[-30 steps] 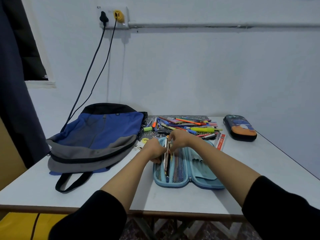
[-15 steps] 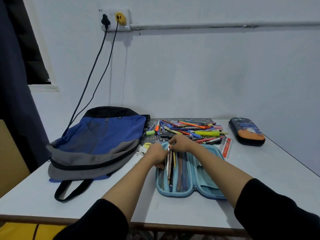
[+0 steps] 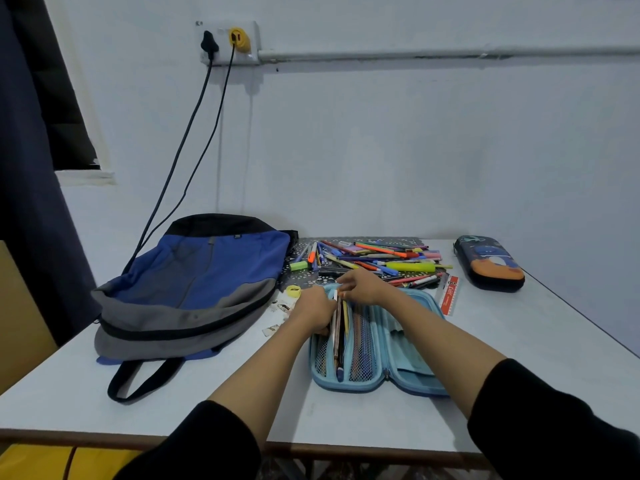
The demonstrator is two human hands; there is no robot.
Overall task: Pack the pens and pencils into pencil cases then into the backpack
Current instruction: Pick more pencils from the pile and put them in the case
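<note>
A light blue pencil case [image 3: 408,375] lies open on the white table [image 3: 214,403] in front of me. Several pencils [image 3: 337,337] lie lengthwise in its left mesh half. My left hand [image 3: 315,308] grips the case's left edge beside them. My right hand [image 3: 362,285] pinches the far ends of the pencils at the top of the case. A pile of loose pens and pencils [image 3: 374,261] sits on a dark patterned mat behind the case. A blue and grey backpack [image 3: 194,289] lies flat at the left. A second, dark pencil case [image 3: 490,263] lies zipped at the far right.
A red ruler [image 3: 450,294] lies right of the open case. A yellow sharpener [image 3: 293,290] and small stickers [image 3: 282,308] sit between backpack and case. Two black cables [image 3: 180,161] hang from the wall socket behind the backpack. The wall stands close behind the table.
My head has tipped slightly, shifting the scene down in view. Both hands stay at the top of the case, pushing the pencils a little deeper into the left half.
</note>
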